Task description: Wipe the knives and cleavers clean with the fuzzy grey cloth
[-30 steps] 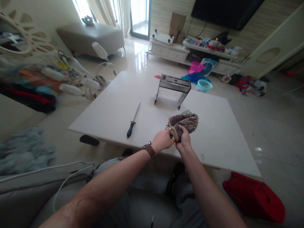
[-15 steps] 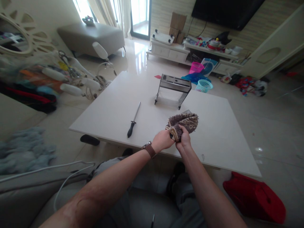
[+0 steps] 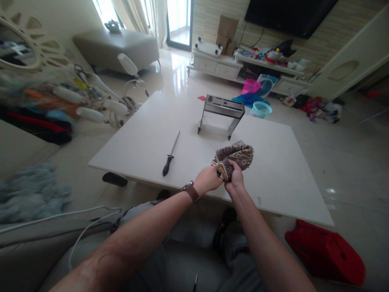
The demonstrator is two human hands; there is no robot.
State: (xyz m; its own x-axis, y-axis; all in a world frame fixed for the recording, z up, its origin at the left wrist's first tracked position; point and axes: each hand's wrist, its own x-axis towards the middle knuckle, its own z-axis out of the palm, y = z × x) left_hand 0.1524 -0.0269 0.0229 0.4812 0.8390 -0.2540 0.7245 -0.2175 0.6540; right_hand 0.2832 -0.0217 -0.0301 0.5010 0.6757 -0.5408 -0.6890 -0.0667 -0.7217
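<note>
Hardly anything is changing vs. the last sec: cloth, hands & tools are all keeping their spots, so the work in hand looks to be holding steady, w/ no visible progress.

Both hands are working close together over the near edge of the table [image 3: 127,150], right of centre. The right hand [image 3: 236,178] is pinching the folded brown cloth [image 3: 235,156], thumb lying on top. The left hand [image 3: 209,179] is curling into a fist at the cloth's near-left end, apparently gripping a dark handle [image 3: 219,174], tho most of it is hiding, so can't tell exactly what. A grey flat piece [image 3: 240,142] is poking out past the cloth's far side, prob. part of the same item; can't confirm. Also can't tell if the cloth is touching the table or hanging just above.

Elsewhere on the table: the sharpening rod [image 3: 167,165] is lying to the left, handle pointing near, tip far; the metal-topped stand [image 3: 225,104] is standing upright just beyond the cloth. Neither hand is touching either, & both are staying put.
</note>
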